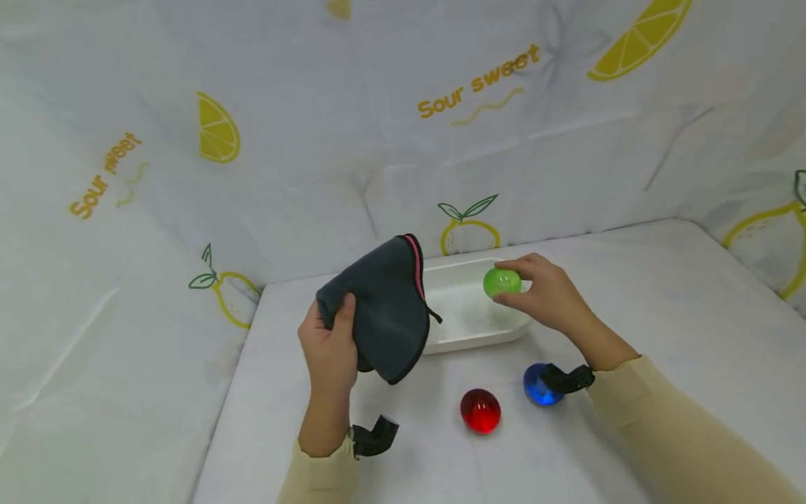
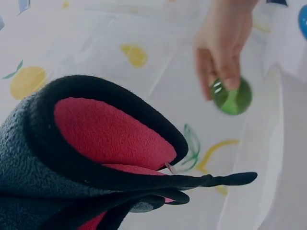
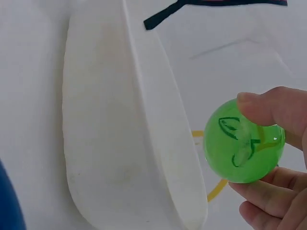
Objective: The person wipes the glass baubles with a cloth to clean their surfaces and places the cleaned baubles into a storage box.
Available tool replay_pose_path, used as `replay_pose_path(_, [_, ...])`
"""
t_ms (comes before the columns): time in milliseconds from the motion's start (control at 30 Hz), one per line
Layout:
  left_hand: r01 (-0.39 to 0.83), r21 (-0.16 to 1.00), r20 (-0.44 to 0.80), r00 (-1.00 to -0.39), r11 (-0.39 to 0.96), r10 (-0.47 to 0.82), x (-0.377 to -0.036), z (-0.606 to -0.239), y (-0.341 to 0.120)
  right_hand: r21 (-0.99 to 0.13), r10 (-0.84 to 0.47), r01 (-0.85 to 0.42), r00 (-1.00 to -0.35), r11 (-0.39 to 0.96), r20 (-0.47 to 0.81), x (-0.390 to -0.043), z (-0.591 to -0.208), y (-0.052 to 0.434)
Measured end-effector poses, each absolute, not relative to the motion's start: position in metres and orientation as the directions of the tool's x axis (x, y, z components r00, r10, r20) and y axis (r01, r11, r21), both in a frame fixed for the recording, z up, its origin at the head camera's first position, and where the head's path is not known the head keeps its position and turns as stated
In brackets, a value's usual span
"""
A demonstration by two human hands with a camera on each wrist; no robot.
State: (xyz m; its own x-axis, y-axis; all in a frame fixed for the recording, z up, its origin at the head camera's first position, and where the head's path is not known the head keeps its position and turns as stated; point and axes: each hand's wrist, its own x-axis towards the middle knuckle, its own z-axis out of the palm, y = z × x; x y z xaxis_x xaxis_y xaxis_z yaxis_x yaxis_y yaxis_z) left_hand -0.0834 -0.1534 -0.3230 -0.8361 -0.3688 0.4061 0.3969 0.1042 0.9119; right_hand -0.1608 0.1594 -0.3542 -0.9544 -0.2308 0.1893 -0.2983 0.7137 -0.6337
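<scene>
R hand [image 1: 544,290] gripped translucent green smooth ball [image 1: 502,282]: thumb on one side, fingertips opposite, much of surface bare. Ball was held up by far R part of shallow white oblong tray [image 1: 462,308]; height above it, and whether over tray or just past far rim, couldn't be told.

L hand [image 1: 330,350] pinched dark grey soft-fabric pouch w/ black edging & pink lining [image 1: 387,315], upright-ish, L of tray & overlapping its L end in head view. Thumb lay on near face; other fingers mostly behind fabric, so exact curl n/a.

Handling (est.): ball rigid, glossy, prob. slippery; wt unknown, solid or hollow not clear. Best hold = across widest part, thumb vs. 2+ fingertips. Pouch light, floppy, grippy nap; would sag if held at one corner. Best hold = edged rim, both sides of mouth.

Clear red ball [image 1: 481,411] sat on table, near side of tray, w/ clear blue ball [image 1: 538,385] to its R; neither held.

Hard to see: blue partly behind R black wrist cam [image 1: 569,379], only slivers in wrist views; red in head view only. L wrist view: R hand blurred, L hand n/v. Pouch interior past lining unseen; true shape (bag vs. folded cloth) unsure.
</scene>
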Motion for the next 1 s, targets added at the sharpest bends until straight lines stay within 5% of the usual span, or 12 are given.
replay_pose_path(467, [0.269, 0.940, 0.340, -0.766, 0.209, -0.545, -0.074, -0.343, -0.230, -0.556, -0.363, -0.318, -0.931, 0.768, 0.030, -0.179, -0.374, 0.154])
replay_pose_path(1000, [0.059, 0.955, 0.185, -0.885, 0.292, -0.426, -0.082, -0.394, -0.233, -0.488, -0.394, -0.278, -0.907, 0.827, -0.152, -0.176, -0.376, 0.141])
